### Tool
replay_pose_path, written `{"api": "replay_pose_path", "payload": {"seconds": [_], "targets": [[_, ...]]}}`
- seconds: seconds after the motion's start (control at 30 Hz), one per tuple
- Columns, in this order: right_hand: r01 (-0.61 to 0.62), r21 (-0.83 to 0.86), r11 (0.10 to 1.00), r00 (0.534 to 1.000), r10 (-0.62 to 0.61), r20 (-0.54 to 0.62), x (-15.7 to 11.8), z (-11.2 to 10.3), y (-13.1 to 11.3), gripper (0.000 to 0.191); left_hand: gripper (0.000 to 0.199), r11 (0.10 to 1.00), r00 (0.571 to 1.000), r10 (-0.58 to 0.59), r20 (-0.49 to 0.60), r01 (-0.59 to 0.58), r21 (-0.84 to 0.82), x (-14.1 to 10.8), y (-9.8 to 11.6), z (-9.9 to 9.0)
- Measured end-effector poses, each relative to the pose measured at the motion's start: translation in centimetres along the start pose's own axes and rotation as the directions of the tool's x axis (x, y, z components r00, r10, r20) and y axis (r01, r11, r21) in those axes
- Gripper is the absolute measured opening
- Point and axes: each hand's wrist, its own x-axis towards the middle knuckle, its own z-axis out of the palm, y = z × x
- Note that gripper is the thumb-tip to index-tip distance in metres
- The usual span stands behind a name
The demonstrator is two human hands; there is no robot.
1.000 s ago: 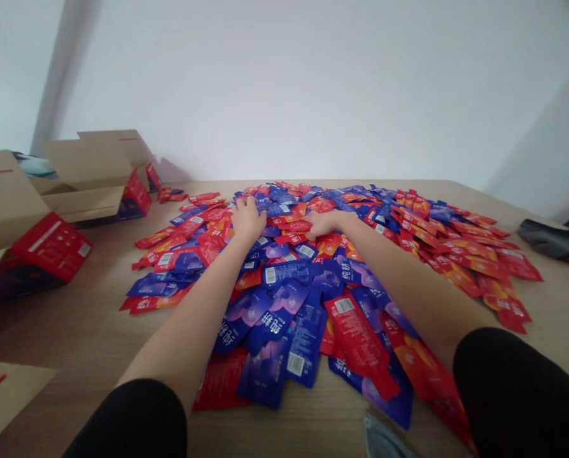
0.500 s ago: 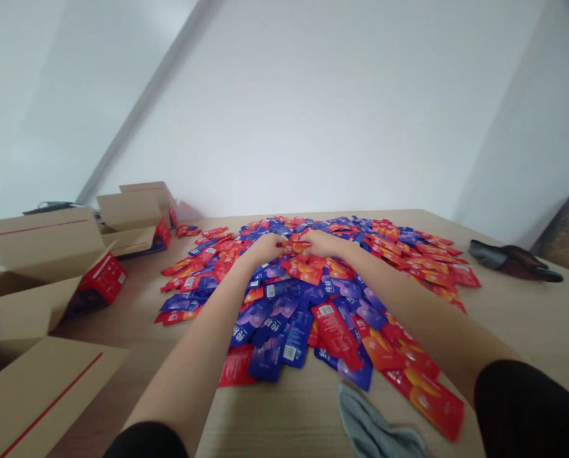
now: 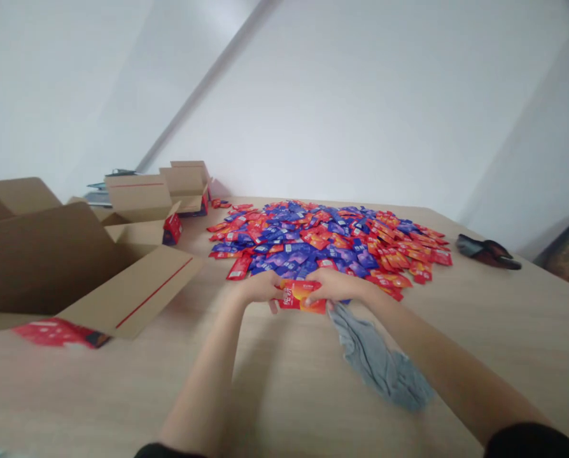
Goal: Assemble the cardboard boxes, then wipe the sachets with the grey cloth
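Note:
Between my two hands is a red and orange packet with white lettering, held level in front of the pile. My left hand grips its left end, and my right hand is closed on its right end. Whether more packets lie behind it I cannot tell. Just beyond my hands spreads a wide heap of red and blue-purple packets. A grey cloth lies crumpled on the table beside my right forearm.
Several open cardboard boxes stand on the left, flaps spread; one flap with a red stripe reaches toward the middle. A dark tape-dispenser-like object lies at the right of the wooden table. A white wall rises behind.
My hands have drawn back from the middle of the heap toward me, bringing a red and orange packet. The view has shifted, showing more of the boxes and the whole grey cloth.

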Motion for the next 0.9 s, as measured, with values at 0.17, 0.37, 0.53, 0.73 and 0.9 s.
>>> {"api": "replay_pose_path", "payload": {"seconds": [0.17, 0.37, 0.53, 0.73, 0.9], "targets": [[-0.117, 0.013, 0.993, 0.983, 0.114, 0.144, -1.5, 6.4, -0.2, 0.040, 0.019, 0.982, 0.980, -0.181, 0.087, 0.184, -0.030, -3.9, -1.5, 7.2], [-0.211, -0.198, 0.957, 0.968, 0.177, -0.177, -4.3, 8.0, -1.1, 0.050, 0.033, 0.939, 0.887, -0.299, -0.351, 0.339, 0.057, -7.7, -1.1, 10.6], [-0.320, -0.312, 0.894, 0.867, 0.144, -0.477, -10.4, 10.8, 2.0, 0.059, 0.047, 0.947, 0.875, 0.055, -0.480, 0.107, 0.302, -10.2, -2.3, 14.3], [-0.359, -0.230, 0.904, 0.819, 0.188, -0.541, -13.6, 15.0, 5.4, 0.041, 0.050, 0.901, 0.899, 0.136, -0.416, 0.063, 0.429, -9.4, -2.9, 18.2], [-0.300, 0.017, 0.954, 0.646, 0.217, -0.732, -12.2, 13.2, 6.0, 0.035, 0.048, 0.900, 0.887, 0.133, -0.442, 0.079, 0.429, -8.9, -1.7, 18.5]]}}
